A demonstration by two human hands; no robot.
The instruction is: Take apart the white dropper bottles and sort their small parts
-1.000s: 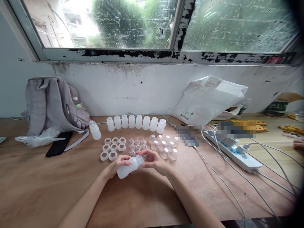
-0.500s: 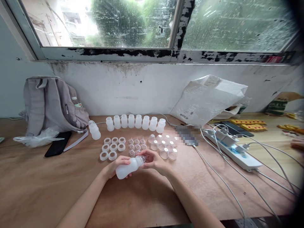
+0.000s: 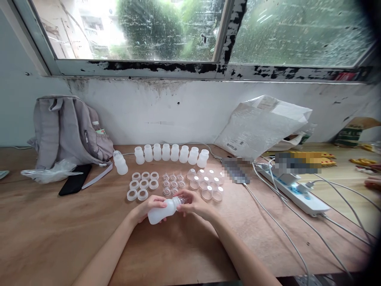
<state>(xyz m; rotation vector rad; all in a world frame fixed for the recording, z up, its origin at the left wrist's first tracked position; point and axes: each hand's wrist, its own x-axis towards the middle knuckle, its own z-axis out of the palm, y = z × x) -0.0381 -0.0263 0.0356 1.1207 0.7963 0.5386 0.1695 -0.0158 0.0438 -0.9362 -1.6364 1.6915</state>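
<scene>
My left hand is wrapped around the body of a frosted white baby bottle. The bottle is tilted, its neck pointing up and to the right. At that end, my right hand grips the collar with its clear teat; the fingers hide part of it. Just beyond my hands lie several white screw rings, several clear teats and several clear domed caps. Behind these, several open bottles stand in a row. A bottle with a teat on it is at the left.
On the left, a grey backpack leans on the wall near a plastic bag and a black phone. A white power strip with trailing cables and a white mailing bag occupy the right. Another person's hand shows at the right edge.
My right fingers have shifted slightly around the collar and teat. The bottle stays in my left hand. The view has moved a little, and the other person's hand is further into view.
</scene>
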